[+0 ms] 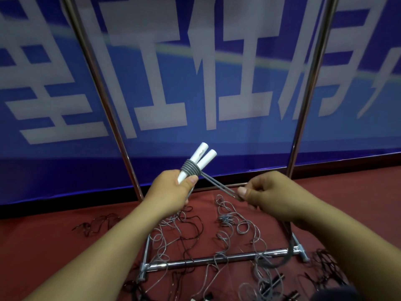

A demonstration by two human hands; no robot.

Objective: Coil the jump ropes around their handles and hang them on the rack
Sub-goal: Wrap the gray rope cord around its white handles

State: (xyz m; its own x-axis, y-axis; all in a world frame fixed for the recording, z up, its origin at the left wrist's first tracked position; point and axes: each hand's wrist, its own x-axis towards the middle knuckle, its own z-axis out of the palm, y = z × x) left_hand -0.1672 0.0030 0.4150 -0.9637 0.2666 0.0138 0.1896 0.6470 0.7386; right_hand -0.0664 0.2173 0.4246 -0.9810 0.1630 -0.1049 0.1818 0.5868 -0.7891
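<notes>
Winding the grey rope onto paired white handles

The left hand (pixel 173 187) grips the white handles (pixel 198 161) just below the coil (pixel 191 168); the right hand (pixel 267 192) pinches the doubled rope (pixel 219 186) taut. Slack there could loosen the coil, and the strand trailing below that grip may snag the rack (pixel 208 260) base or the loose ropes (pixel 236 227) on the floor.

My left hand (pixel 173 187) covers the lower ends of the white handles (pixel 200 158). My right hand (pixel 267 192) hides where the grey rope (pixel 219 186) runs on from my pinch. The rack (pixel 217 260) poles leave the top edge. Below its base bar, dark handles sit blurred, cut by the bottom edge.
</notes>
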